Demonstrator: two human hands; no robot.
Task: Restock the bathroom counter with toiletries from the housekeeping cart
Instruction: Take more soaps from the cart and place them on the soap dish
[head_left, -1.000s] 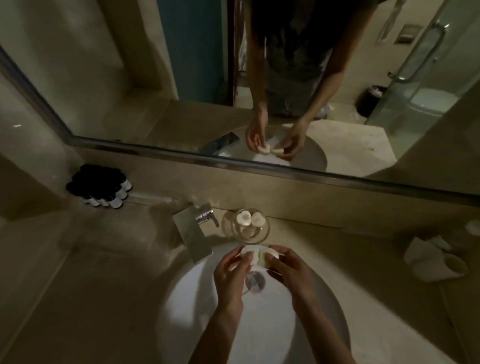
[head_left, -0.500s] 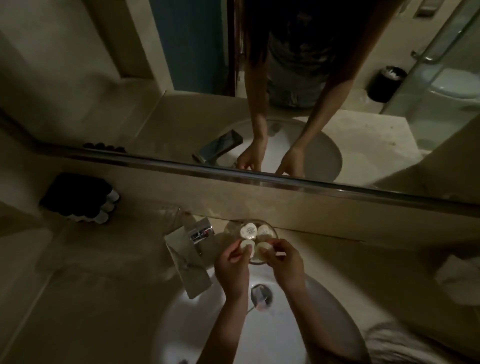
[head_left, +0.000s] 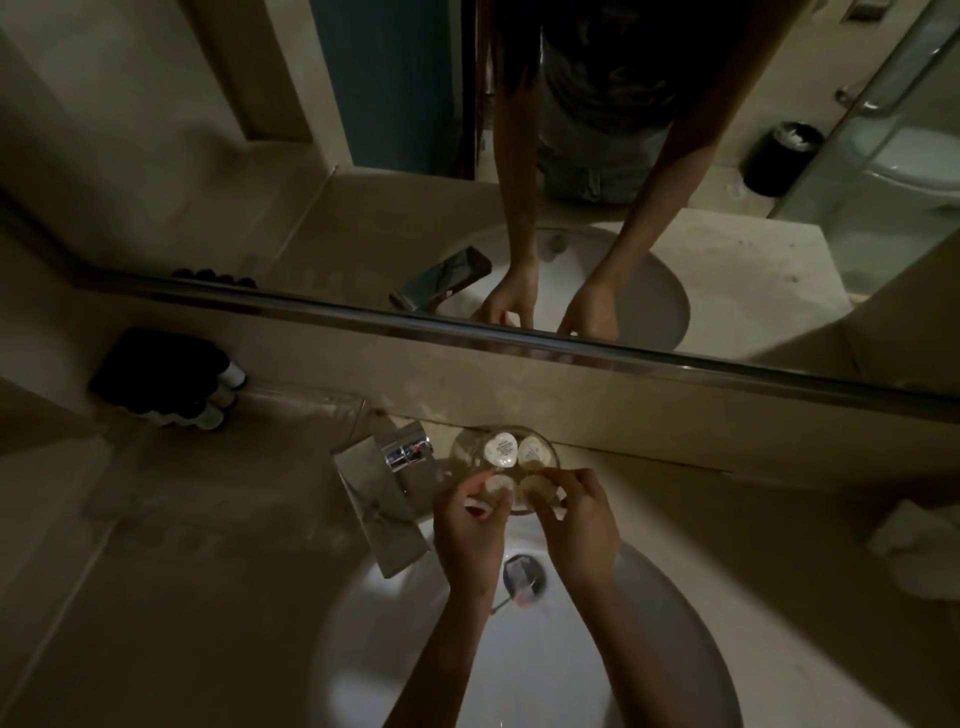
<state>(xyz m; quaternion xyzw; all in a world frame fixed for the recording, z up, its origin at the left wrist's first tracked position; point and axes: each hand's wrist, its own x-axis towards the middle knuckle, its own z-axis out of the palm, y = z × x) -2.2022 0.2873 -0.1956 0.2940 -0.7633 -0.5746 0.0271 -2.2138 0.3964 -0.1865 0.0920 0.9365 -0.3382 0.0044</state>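
Dark bottles (head_left: 166, 382) bunched at the counter's (head_left: 156, 545) back left corner. Chrome faucet (head_left: 384, 493) at the sink's back rim. Just right of it, a glass bowl (head_left: 467, 447) against the back edge, two white round toiletries (head_left: 501, 451) already inside. Left hand (head_left: 467, 535) pinching another at the bowl's near rim; right hand (head_left: 576, 525) pinching a fourth. Placing step underway, probably; next, loosening both pinches gently over the bowl.

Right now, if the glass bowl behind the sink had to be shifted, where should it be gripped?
Probably by the far rim of the glass bowl, reaching from above: it sits upright and open, and both hands crowd its near edge against the faucet.
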